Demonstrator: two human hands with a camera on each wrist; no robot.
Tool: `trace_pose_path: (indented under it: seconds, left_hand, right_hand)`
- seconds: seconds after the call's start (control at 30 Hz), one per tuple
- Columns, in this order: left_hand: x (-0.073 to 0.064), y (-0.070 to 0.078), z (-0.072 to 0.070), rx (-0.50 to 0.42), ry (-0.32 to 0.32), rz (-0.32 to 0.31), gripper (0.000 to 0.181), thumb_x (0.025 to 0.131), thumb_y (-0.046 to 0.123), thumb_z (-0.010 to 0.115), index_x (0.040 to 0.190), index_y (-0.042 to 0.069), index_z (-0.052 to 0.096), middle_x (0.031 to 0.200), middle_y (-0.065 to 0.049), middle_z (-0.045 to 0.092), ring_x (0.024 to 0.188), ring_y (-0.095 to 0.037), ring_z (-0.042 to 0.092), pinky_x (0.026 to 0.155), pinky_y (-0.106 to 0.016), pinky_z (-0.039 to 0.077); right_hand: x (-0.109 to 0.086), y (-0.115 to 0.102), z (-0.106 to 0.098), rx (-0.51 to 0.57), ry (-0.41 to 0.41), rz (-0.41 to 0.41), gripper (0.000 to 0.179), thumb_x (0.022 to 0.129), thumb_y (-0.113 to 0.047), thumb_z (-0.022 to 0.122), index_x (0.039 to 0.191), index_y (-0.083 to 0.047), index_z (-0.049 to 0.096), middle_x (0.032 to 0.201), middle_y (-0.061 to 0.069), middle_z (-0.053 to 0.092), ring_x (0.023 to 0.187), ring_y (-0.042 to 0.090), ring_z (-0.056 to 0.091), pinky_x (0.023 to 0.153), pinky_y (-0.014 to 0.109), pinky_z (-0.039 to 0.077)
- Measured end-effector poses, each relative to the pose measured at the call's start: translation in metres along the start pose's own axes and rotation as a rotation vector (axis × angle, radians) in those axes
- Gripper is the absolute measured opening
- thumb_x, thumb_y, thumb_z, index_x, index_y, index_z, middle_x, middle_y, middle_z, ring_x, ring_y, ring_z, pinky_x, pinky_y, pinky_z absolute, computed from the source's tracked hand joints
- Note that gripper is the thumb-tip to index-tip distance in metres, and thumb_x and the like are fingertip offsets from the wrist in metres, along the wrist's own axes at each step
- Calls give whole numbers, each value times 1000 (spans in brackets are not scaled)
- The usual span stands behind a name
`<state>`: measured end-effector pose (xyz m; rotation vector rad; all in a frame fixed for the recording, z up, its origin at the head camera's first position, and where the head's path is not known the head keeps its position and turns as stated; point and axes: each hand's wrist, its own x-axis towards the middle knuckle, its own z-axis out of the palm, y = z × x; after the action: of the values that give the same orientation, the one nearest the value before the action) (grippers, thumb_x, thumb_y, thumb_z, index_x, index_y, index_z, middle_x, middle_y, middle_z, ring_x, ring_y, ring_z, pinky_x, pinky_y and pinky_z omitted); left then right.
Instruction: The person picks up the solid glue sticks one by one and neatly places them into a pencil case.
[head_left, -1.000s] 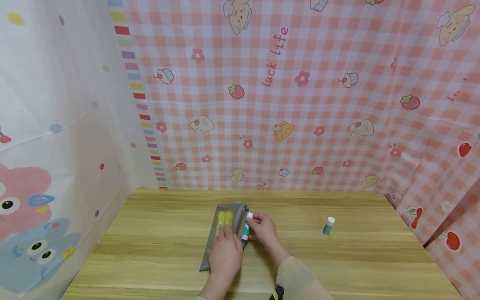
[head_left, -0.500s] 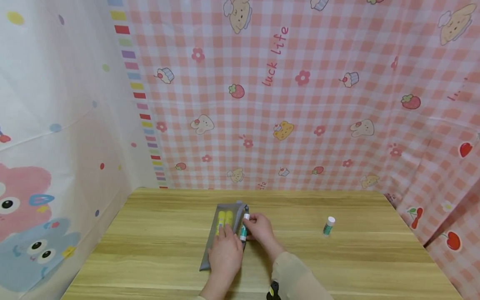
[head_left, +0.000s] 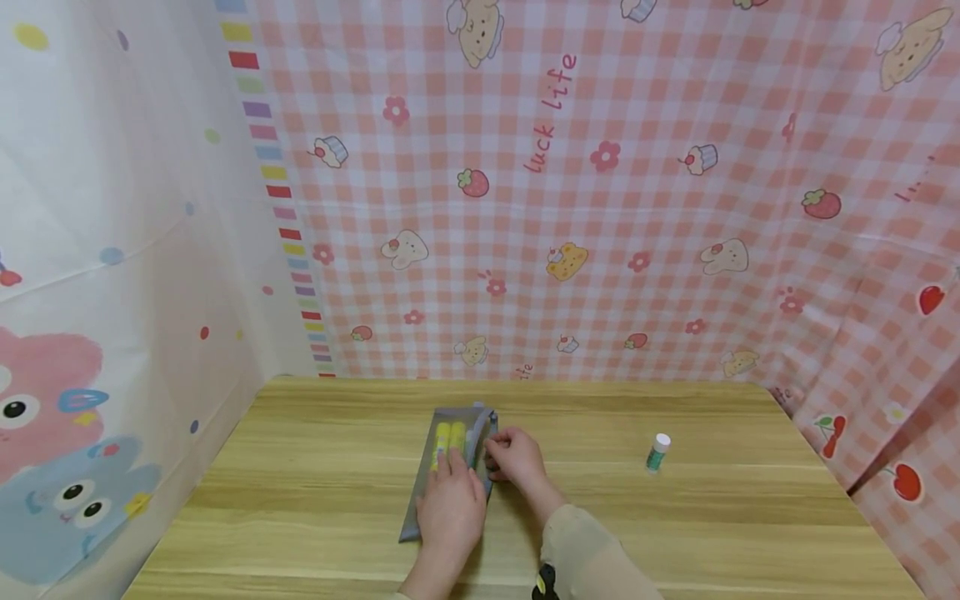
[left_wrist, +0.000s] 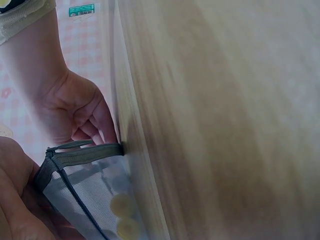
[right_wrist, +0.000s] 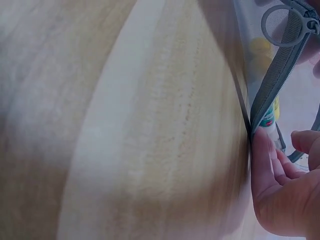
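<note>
A grey mesh zipper pouch point(head_left: 459, 413) lies on the table with two yellow tubes point(head_left: 450, 439) inside. My left hand point(head_left: 452, 506) lies over its near part; thumb and fingers hold the side by the opening, which stands spread apart in the left wrist view. At that opening is my right hand point(head_left: 519, 457), fingertips just inside and thumb apart from them. Within the pouch, a green-and-white glue stick point(right_wrist: 268, 117) shows between the zipper edges, its white end close to my right fingertips. In the head view this stick is hidden.
Another green-and-white glue stick point(head_left: 657, 452) stands on the wooden table point(head_left: 720, 517), well to the right. A ring zipper pull point(right_wrist: 285, 26) hangs at one end of the pouch's zipper. Patterned cloth point(head_left: 487, 225) hangs behind the table and at both sides.
The glue stick in my right hand has moved left into the pouch, out of sight in the head view. My right hand has shifted slightly left with it; my left hand stays put.
</note>
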<state>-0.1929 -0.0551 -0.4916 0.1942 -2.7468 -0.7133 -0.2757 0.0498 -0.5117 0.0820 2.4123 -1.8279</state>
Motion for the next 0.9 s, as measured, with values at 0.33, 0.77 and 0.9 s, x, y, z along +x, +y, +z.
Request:
trace_pose_path:
  seconds: [0.33, 0.77, 0.9]
  left_hand:
    - [0, 0, -2, 6, -16, 3, 44, 97, 22, 52, 132, -5, 56, 133, -28, 56, 117, -46, 56, 82, -74, 43]
    - [0, 1, -3, -13, -19, 0, 45, 97, 21, 52, 132, -6, 57, 134, -28, 55, 117, -48, 55, 82, -75, 43]
    - [0, 3, -5, -10, -36, -9, 45, 98, 22, 51, 134, -6, 56, 135, -28, 55, 119, -47, 55, 83, -75, 42]
  right_hand:
    - [-4, 6, -4, 92, -46, -23, 26, 96, -8, 61, 114, 11, 60, 93, 15, 68, 81, 24, 69, 66, 34, 59]
    - [-16, 7, -16, 127, -30, -96, 31, 94, -6, 62, 119, 13, 59, 94, 16, 68, 85, 28, 68, 69, 39, 59]
    - [-21, 4, -19, 117, -16, -129, 32, 92, -6, 63, 118, 13, 59, 92, 12, 67, 86, 29, 68, 70, 39, 59]
